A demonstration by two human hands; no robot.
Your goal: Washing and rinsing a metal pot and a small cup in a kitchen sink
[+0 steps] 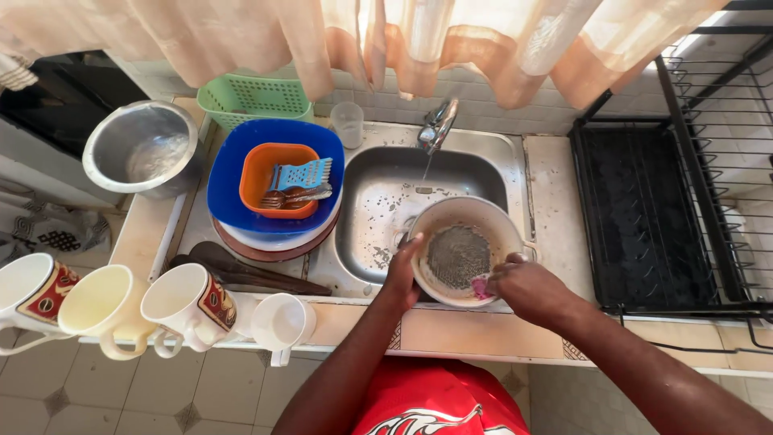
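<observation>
While water runs thinly from the tap [436,125], a steel sink [378,201] sunk in the tiled counter [451,330] holds the work at its front edge. Right of the sink, well apart from the hands, a black wire dish rack [644,217] fills that end of the counter. On the left drainboard a blue basin [233,173] sits on stacked plates [274,246] and carries an orange bowl [262,173] with a blue grater [300,173] and cutlery [294,196] laid across it. Behind it stand a green basket [254,97] and a clear tumbler [348,123]; farther left is a steel pot [145,149]. Dark wooden spoons [241,274] lie just in front of the plates, and four mugs [193,306] line the near edge, crowding the counter to the left of the arms.

The pale cooking pot [463,254], its inside grey with residue, leans over the sink's front rim, tilted towards the person. The left hand [403,274] clasps the pot's near-left rim, thumb over the edge. The right hand [523,290] is curled closed around a pink scrubber [481,287], which presses on the pot's inner wall at the lower right.
</observation>
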